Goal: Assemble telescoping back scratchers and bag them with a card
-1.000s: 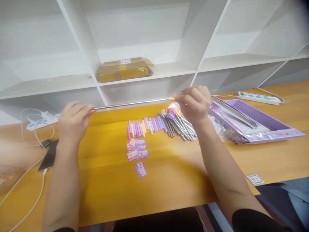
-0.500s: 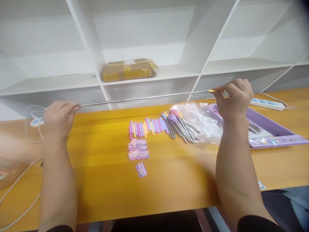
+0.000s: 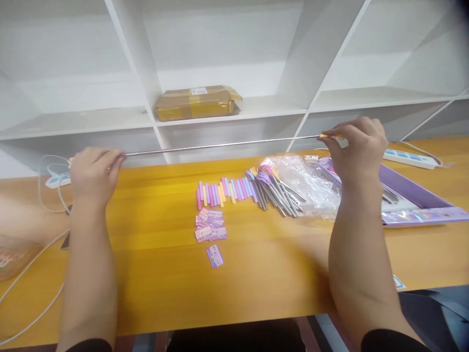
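White shelf (image 3: 271, 103): filled basically the whole top of the frame, with a beat-up cardboard box (image 3: 198, 104) sitting in the middle cubby.
Wooden desk (image 3: 271, 274): took up most of the lower half.
Colored tubes (image 3: 232, 192): lined up in a wonky row around the center, in pink, purple, blue and yellow.
Little cards (image 3: 210, 226): messy overlapping pile just below the tubes, plus one loose card (image 3: 215, 256) lower down.
Claw sticks (image 3: 280, 195): heaped right of the tubes, metal shafts pointing toward the lower right.
Plastic wrap (image 3: 311, 190): crumpled beside that heap, partly behind the right forearm.
Purple box (image 3: 421, 215): over at the right edge, also partly blocked by that forearm.
White power strip (image 3: 412, 158): right side, behind the purple box, with a second strip (image 3: 58, 180) at far left, partly hidden by the left hand.
Metal rod (image 3: 220, 144): held up across the middle of the frame in front of the shelf, almost level, right end a touch higher.
Left hand (image 3: 95, 173): pinched on the rod's left end, arm coming up from the lower left.
Right hand (image 3: 361, 146): thumb and fingers clamped on the rod's yellow end (image 3: 323, 136), knuckles up, well apart from the left.
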Tool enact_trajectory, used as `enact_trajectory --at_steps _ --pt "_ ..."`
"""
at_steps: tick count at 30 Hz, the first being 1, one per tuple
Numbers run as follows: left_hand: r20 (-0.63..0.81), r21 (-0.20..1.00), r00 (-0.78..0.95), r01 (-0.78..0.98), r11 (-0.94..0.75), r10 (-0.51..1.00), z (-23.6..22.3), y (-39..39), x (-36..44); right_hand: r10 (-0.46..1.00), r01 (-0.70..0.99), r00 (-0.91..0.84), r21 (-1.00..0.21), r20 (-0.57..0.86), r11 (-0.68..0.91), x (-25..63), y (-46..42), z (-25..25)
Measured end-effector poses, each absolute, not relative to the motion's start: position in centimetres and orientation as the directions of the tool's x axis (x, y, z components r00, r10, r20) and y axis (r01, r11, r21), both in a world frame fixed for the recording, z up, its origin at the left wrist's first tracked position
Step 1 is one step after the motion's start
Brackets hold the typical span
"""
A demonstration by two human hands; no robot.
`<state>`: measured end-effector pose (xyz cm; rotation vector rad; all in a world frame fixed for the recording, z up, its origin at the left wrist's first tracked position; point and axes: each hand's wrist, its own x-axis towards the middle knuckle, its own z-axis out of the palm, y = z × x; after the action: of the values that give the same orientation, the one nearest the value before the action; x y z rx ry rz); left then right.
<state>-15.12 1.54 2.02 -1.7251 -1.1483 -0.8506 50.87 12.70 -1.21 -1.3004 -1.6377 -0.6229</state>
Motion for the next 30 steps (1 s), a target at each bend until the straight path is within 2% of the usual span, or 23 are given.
enact_trajectory --at_steps 10,20,24,28,30 --pt "0.864 -0.211 0.309 0.939 -0.270 0.398 2.0 1.2 -14.8 0.457 0.917 -0.047 -0.143 0.888 0.372 50.9 13.1 -1.3" --pt "0.876 -0.211 0.309 0.936 -0.282 0.369 2.3 0.6 -14.9 0.439 0.904 -0.082 -0.118 0.895 0.411 50.4 12.7 -1.4" --pt "0.871 -0.189 0.298 0.937 -0.292 0.392 2.3 0.6 -15.1 0.382 0.908 -0.114 -0.060 0.917 0.415 50.8 12.8 -1.3" --pt "0.877 -0.181 0.266 0.954 -0.238 0.400 2.6 0.0 -14.3 0.379 0.946 -0.090 -0.041 0.921 0.323 51.3 12.9 -1.0" --pt "0.858 -0.173 0.246 0.965 -0.196 0.451 2.8 -0.5 -13.6 0.389 0.961 -0.073 -0.039 0.918 0.273 51.2 12.8 -1.0"
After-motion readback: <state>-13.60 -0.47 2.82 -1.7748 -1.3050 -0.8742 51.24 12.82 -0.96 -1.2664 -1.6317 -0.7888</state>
